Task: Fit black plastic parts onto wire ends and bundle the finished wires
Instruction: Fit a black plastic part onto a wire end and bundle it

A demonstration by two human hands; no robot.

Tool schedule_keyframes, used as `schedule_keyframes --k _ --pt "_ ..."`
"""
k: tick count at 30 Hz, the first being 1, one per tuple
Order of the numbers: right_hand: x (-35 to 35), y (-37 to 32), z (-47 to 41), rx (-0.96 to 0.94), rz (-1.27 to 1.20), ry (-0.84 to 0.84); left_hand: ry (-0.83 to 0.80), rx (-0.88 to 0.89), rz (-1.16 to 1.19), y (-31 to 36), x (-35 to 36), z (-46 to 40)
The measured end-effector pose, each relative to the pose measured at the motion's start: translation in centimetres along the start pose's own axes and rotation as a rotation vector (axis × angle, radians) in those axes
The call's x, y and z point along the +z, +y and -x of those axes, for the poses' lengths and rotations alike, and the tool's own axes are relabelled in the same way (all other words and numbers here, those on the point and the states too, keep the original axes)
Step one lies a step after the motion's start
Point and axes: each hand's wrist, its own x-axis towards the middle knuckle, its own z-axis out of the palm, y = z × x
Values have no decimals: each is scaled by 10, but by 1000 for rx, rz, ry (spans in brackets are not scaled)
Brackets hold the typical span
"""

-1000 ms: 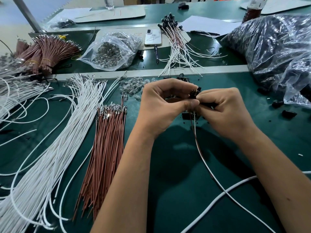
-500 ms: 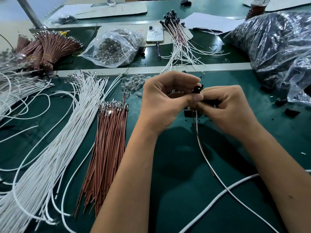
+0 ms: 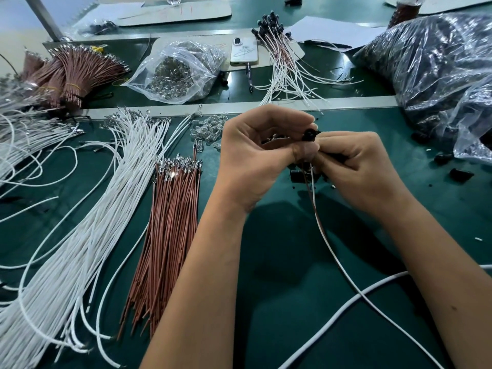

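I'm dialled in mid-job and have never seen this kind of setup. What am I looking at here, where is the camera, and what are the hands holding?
There is no machine: a person works with two bare hands, filmed by a camera on their head looking down at a green table. The left hand and right hand meet over the table and pinch a small black plastic part on the end of a thin wire pair that trails towards the viewer. To the left lie loose white wires and brown wires. Further back are a clear bag of small parts, a phone and finished wires.
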Motion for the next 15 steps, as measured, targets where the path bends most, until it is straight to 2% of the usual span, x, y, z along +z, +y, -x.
schedule_keyframes --k 15 --pt "2 3 3 -28 91 54 42 23 -9 -2 5 0"
